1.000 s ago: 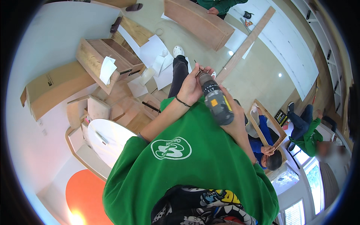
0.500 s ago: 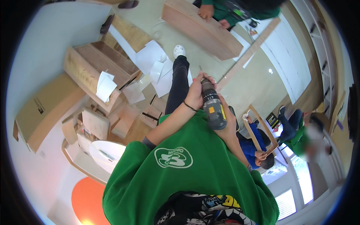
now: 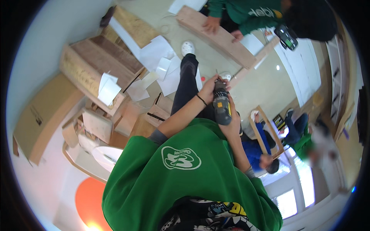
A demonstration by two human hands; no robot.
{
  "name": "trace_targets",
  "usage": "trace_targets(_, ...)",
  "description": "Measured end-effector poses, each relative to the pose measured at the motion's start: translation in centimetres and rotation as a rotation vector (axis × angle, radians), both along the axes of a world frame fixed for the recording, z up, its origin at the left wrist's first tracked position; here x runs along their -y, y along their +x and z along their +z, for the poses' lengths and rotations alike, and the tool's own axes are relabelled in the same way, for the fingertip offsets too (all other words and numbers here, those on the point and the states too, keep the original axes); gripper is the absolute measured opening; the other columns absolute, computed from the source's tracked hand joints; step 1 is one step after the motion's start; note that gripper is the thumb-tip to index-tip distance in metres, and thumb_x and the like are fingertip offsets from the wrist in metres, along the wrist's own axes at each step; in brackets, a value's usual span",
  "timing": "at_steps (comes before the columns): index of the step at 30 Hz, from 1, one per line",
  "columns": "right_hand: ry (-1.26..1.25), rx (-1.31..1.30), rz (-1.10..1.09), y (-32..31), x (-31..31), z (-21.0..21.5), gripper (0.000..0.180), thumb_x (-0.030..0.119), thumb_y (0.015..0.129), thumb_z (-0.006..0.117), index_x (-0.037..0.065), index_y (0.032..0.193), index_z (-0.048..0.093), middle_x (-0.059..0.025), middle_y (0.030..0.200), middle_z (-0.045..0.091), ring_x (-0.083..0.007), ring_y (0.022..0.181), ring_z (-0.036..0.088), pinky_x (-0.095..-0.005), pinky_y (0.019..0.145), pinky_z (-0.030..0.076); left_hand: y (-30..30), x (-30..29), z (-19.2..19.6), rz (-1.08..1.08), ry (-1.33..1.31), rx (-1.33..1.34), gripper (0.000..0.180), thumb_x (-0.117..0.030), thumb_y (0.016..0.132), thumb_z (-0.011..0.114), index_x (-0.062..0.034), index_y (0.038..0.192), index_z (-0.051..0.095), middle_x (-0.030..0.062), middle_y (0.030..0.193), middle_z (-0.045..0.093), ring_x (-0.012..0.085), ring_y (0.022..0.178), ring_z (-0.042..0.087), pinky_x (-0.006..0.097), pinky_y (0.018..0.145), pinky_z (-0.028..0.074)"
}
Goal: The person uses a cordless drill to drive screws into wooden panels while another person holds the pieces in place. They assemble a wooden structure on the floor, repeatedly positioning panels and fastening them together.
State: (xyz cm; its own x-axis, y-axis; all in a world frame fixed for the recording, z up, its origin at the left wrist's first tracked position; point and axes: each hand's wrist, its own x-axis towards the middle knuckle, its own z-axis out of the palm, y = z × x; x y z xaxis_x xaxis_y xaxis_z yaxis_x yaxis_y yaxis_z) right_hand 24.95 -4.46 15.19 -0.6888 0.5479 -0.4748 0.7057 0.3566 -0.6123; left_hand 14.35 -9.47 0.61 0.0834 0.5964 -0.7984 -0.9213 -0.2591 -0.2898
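The person holds a cordless drill [image 3: 222, 106], dark grey with yellow patches, out in front of the green sweatshirt [image 3: 181, 181], its nose pointing away toward the floor [image 3: 266, 82]. The right hand [image 3: 232, 124] is clenched around the handle end of the drill, so the tool's body runs forward out of that grip and away from the chest. The left hand [image 3: 210, 89], with a dark band [image 3: 201, 100] at the wrist, closes around the front of the drill near the chuck; its fingers wrap the nose, and the tip of the tool is hidden behind them. The drill thus lies between the two grips, right hand behind, left hand ahead, both touching it.

Just beyond the left hand a long wooden slat [image 3: 252, 63] runs across the floor. The person's dark trouser leg [image 3: 185, 84] stretches forward to a white shoe [image 3: 187, 48]. To the left lie sheets of white paper [image 3: 156, 52] and open wooden boxes [image 3: 96, 73]. At the top another person in a green top rests hands on a wooden board [image 3: 219, 36], and a second dark drill [image 3: 287, 36] hangs near them.
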Motion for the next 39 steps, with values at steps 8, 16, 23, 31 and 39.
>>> trace_targets(8,-0.197,-0.147,-0.314,4.7,-1.2,-6.6,0.073,0.001,0.066,0.066,0.007,0.135,0.039,-0.0202,0.107,0.063,-0.0332,0.096,0.064,-0.0362,0.082,0.05,4.2,-2.2,-5.8,-0.102,-0.014,-0.192,0.027,-0.028,0.097,0.042,-0.0052,0.084,0.05,0.0173,0.116,0.055,0.0303,0.101,0.058,0.046,0.09,0.049)
trace_targets(16,-0.22,-0.126,-0.569,12.0,-0.9,-25.5,0.016,0.005,0.076,0.065,-0.001,0.091,0.064,-0.0077,0.074,0.066,-0.0133,0.058,0.061,-0.0275,0.055,0.048,11.3,-5.0,-24.9,-0.218,-0.189,-0.271,0.028,-0.029,0.096,0.042,-0.0052,0.089,0.053,0.0118,0.09,0.062,0.0221,0.081,0.061,0.038,0.072,0.052)
trace_targets(23,-0.264,0.005,-0.75,10.4,-5.5,-32.5,0.018,0.009,0.077,0.066,-0.003,0.09,0.064,-0.0089,0.072,0.065,-0.0138,0.053,0.06,-0.0285,0.052,0.047,13.2,-11.1,-33.6,-0.34,-0.268,-0.468,0.029,-0.027,0.093,0.048,-0.002,0.087,0.06,0.0076,0.079,0.062,0.0177,0.074,0.059,0.031,0.073,0.047)
trace_targets(31,-0.264,0.006,-0.79,10.1,-7.2,-37.6,0.015,0.005,0.081,0.062,-0.002,0.094,0.062,-0.0062,0.076,0.064,-0.0112,0.052,0.057,-0.0249,0.048,0.045,14.5,-13.8,-39.4,-0.218,-0.284,-0.46,0.031,-0.026,0.093,0.049,-0.0003,0.081,0.06,0.0073,0.073,0.06,0.0181,0.067,0.057,0.032,0.067,0.047)
trace_targets(39,-0.208,0.026,-0.686,9.8,-7.2,-38.6,0.014,0.004,0.081,0.061,-0.002,0.093,0.063,-0.0067,0.079,0.065,-0.0109,0.053,0.058,-0.0244,0.05,0.048,13.2,-13.3,-39.3,-0.225,-0.289,-0.435,0.025,-0.02,0.088,0.052,0.0023,0.082,0.061,0.0089,0.072,0.061,0.0185,0.066,0.059,0.031,0.064,0.049)
